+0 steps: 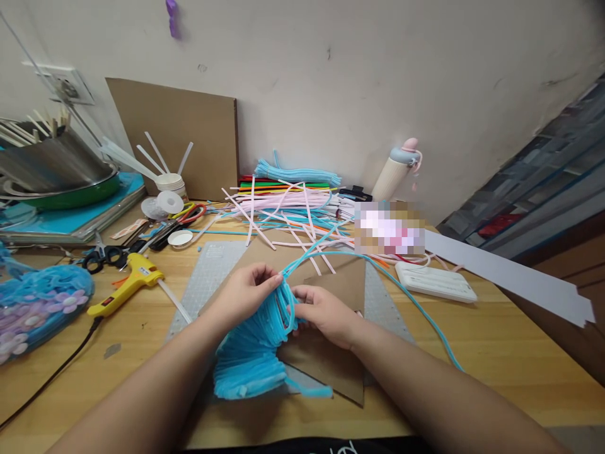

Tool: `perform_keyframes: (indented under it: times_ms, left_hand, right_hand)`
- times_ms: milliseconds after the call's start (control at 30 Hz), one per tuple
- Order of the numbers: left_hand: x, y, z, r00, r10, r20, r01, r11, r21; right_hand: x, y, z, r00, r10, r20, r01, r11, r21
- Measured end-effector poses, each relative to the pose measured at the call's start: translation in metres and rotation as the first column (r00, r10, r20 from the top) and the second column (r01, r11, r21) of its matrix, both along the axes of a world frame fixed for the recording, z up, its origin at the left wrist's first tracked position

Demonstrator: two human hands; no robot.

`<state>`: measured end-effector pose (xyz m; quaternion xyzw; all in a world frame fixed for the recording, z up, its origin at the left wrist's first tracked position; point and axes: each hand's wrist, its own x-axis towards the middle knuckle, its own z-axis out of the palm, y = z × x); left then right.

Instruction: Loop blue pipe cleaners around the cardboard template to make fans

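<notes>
Blue pipe-cleaner coil (pixel 250 353), held over cardboard (pixel 333 369) on the bench (pixel 482 366): the left hand (pixel 253 289) pinches its upper end; the right hand (pixel 326 314) grasps its right edge. At left, a yellow glue gun (pixel 128 287); beyond, piled pipe cleaners (pixel 297 174) and a bottle (pixel 391 175) near the wall (pixel 302 82).

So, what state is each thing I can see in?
Wrapped blue piece: curved, densely wound
Left hand: pinching blue strands
Right hand: touching that piece, fingertips partly hidden
Yellow glue gun: on its side, cord attached
Black scissors: lying down, blades unclear
Paper cup: upright, holding strips
Bottle: standing, lid on
Rear cardboard: upright against the wall
</notes>
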<state>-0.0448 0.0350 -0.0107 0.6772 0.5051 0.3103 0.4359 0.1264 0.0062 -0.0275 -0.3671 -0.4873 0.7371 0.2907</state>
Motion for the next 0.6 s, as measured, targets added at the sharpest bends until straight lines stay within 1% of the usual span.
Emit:
perform_keyframes:
  times_ms: [67,167,200,233,267,300,333,367,400,433,467,500,533,567,600]
  left_hand:
    - [0.000,0.001,-0.001,0.999,-0.035,0.015,0.035,0.999,-0.010]
    - [0.000,0.001,-0.002,0.996,-0.084,-0.044,0.084,0.996,-0.005]
    - [-0.001,0.001,-0.002,0.995,-0.077,-0.070,0.077,0.997,-0.001]
    - [-0.002,0.001,-0.002,0.995,-0.051,-0.084,0.051,0.999,0.003]
    - [-0.003,0.002,-0.002,0.997,-0.009,-0.082,0.009,1.000,0.002]
    - [-0.003,0.003,-0.003,0.997,0.039,-0.066,-0.040,0.999,-0.008]
    - [-0.004,0.005,-0.003,0.995,0.088,-0.041,-0.089,0.996,-0.027]
    - [-0.005,0.006,-0.004,0.991,0.135,-0.010,-0.136,0.989,-0.051]
    - [-0.006,0.008,-0.005,0.983,0.180,0.021,-0.178,0.981,-0.075]
    - [-0.007,0.009,-0.006,0.976,0.215,0.046,-0.210,0.973,-0.096]
    - [-0.008,0.011,-0.008,0.969,0.237,0.067,-0.228,0.967,-0.111]
    - [-0.009,0.012,-0.009,0.966,0.245,0.085,-0.234,0.964,-0.122]
    - [-0.010,0.013,-0.010,0.963,0.248,0.101,-0.234,0.963,-0.134]
    - [-0.010,0.013,-0.011,0.961,0.250,0.120,-0.232,0.962,-0.147]
    - [-0.010,0.013,-0.012,0.958,0.253,0.139,-0.230,0.960,-0.161]
  right_hand:
    - [-0.001,0.000,0.000,1.000,0.002,0.007,-0.002,1.000,0.009]
    - [0.000,0.001,-0.001,1.000,0.026,0.011,-0.026,1.000,0.006]
    - [0.000,0.001,-0.002,1.000,0.001,0.015,-0.001,1.000,0.015]
    - [0.001,0.002,-0.003,0.998,-0.054,0.025,0.052,0.997,0.051]
    - [0.002,0.002,-0.003,0.990,-0.134,0.044,0.127,0.984,0.126]
    - [0.003,0.001,-0.003,0.971,-0.229,0.072,0.206,0.949,0.239]
    - [0.004,0.001,-0.003,0.943,-0.318,0.101,0.258,0.887,0.382]
    - [0.005,0.000,-0.003,0.914,-0.386,0.125,0.266,0.802,0.535]
    - [0.005,0.000,-0.002,0.889,-0.433,0.149,0.231,0.705,0.670]
    - [0.006,-0.001,-0.001,0.869,-0.462,0.176,0.169,0.612,0.773]
    - [0.006,-0.002,0.000,0.851,-0.481,0.209,0.096,0.533,0.841]
    - [0.007,-0.003,0.000,0.833,-0.497,0.243,0.025,0.473,0.881]
    - [0.007,-0.003,0.001,0.812,-0.513,0.279,-0.036,0.434,0.900]
    - [0.007,-0.002,0.001,0.788,-0.530,0.313,-0.081,0.415,0.906]
    - [0.007,-0.002,0.000,0.769,-0.542,0.340,-0.112,0.409,0.905]
